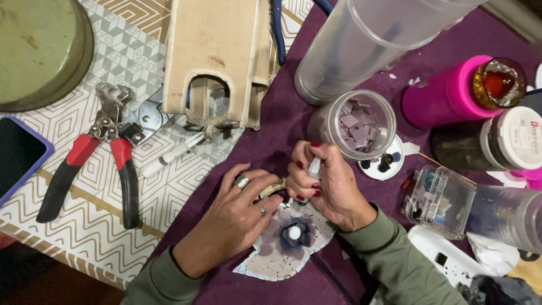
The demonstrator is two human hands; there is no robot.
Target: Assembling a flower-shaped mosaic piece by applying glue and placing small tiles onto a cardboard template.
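Note:
A leaf-shaped mosaic piece [285, 251] of pale lilac tiles with a dark purple flower and a white bead lies on the purple cloth [293, 121]. My left hand [240, 212], with rings, rests on its left edge, fingers spread and pressing down. My right hand [324, 181], nails painted red, pinches a small white applicator [314, 167] upright over the top of the mosaic. A clear jar [361, 121] of lilac tile bits lies just above my right hand.
Red-handled tile nippers [101, 164] lie left on a patterned mat. A phone [20, 152], green tin [39, 45], beige wooden piece [217, 56], tall clear cylinder [367, 39], pink bottle [451, 93], white-lidded jar [497, 144] and plastic box [440, 200] surround the work.

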